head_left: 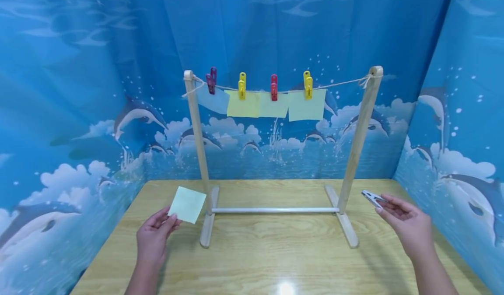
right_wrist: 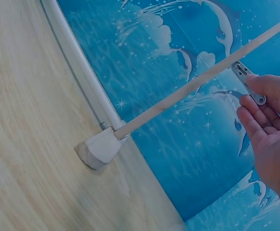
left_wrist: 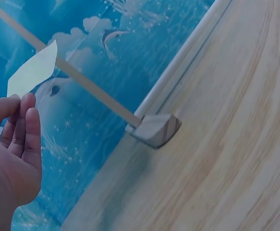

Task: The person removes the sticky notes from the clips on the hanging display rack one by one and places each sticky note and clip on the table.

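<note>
Between thumb and fingers, my left hand (head_left: 155,233) pinches a pale green sticky note (head_left: 187,204) by its lower left corner, left of a wooden rack. In the left wrist view the note (left_wrist: 33,72) appears edge-slanted above the fingertips. My right hand (head_left: 411,225) pinches a grey clothespin (head_left: 373,198) to the right of the rack; the right wrist view shows the clothespin (right_wrist: 248,83) under the thumb. On the rack's string (head_left: 338,84) hang several paper notes, among them a yellow one (head_left: 242,107) and a pale green one (head_left: 309,107), held by yellow, red and dark red clothespins (head_left: 274,89).
The rack has a left post (head_left: 198,133), a right post (head_left: 360,142) and a low crossbar (head_left: 275,210), with feet standing on a wood-grain table (head_left: 271,251). A blue dolphin-print curtain (head_left: 256,32) encloses the back and sides.
</note>
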The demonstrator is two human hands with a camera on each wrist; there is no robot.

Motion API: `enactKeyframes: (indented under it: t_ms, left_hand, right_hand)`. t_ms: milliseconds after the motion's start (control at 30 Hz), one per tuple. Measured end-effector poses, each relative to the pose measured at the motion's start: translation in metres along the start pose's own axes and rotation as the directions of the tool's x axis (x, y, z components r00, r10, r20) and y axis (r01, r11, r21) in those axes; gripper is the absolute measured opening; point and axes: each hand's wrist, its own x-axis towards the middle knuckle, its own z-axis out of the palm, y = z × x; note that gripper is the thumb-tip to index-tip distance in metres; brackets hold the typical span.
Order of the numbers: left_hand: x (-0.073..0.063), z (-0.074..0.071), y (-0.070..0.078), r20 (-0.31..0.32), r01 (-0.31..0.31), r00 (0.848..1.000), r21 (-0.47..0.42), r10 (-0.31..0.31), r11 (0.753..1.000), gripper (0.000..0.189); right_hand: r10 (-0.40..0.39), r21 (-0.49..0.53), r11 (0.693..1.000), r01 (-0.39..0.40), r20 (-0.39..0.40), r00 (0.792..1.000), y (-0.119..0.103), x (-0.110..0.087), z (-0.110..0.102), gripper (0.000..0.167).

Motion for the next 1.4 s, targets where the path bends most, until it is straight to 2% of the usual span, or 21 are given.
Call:
enactKeyframes:
  t_ms: [167,300,400,567,767,900,1033,1200,1300,1400]
  left_hand:
    - [0.006,-0.006,-0.004,-0.041,0.024,0.999,0.047,-0.022,0.999,0.031]
    - [0.012,-0.01,-0.009,-0.063,0.038,0.997,0.083,-0.033,0.996,0.031]
    - [0.017,-0.012,-0.012,-0.083,0.053,0.995,0.089,-0.046,0.995,0.031]
    - [0.025,-0.016,-0.018,-0.114,0.062,0.992,0.071,-0.053,0.996,0.033]
    - [0.033,-0.022,-0.027,-0.118,0.057,0.992,0.092,-0.046,0.994,0.032]
    - [0.04,-0.025,-0.033,-0.125,0.072,0.991,0.135,-0.055,0.988,0.033]
    - [0.046,-0.028,-0.038,-0.136,0.097,0.988,0.179,-0.073,0.979,0.035]
    - [0.052,-0.032,-0.044,-0.145,0.107,0.986,0.207,-0.077,0.973,0.035]
    - [0.054,-0.034,-0.048,-0.132,0.097,0.989,0.213,-0.07,0.972,0.035]
    - [0.055,-0.035,-0.051,-0.119,0.09,0.991,0.226,-0.064,0.97,0.037]
  right_hand:
    - [-0.004,-0.013,1.0,0.003,-0.045,0.999,0.011,0.0,-0.003,0.033]
    - [-0.017,0.034,0.999,0.02,-0.077,0.997,0.022,0.002,-0.005,0.033]
    - [0.001,0.091,0.996,0.007,-0.093,0.996,0.031,0.004,-0.006,0.032]
    - [0.056,0.119,0.992,-0.043,-0.105,0.993,0.042,0.008,-0.008,0.032]
    - [0.073,0.129,0.99,-0.059,-0.102,0.992,0.055,0.015,-0.008,0.033]
    - [0.093,0.068,0.994,-0.085,-0.112,0.989,0.063,0.021,-0.009,0.031]
    - [0.115,-0.08,0.989,-0.127,-0.146,0.983,0.071,0.025,-0.01,0.031]
    - [0.114,-0.304,0.939,-0.163,-0.172,0.978,0.083,0.03,-0.014,0.044]
    - [0.107,-0.366,0.916,-0.163,-0.168,0.98,0.09,0.032,-0.018,0.049]
    - [0.083,-0.387,0.911,-0.139,-0.157,0.984,0.095,0.032,-0.022,0.048]
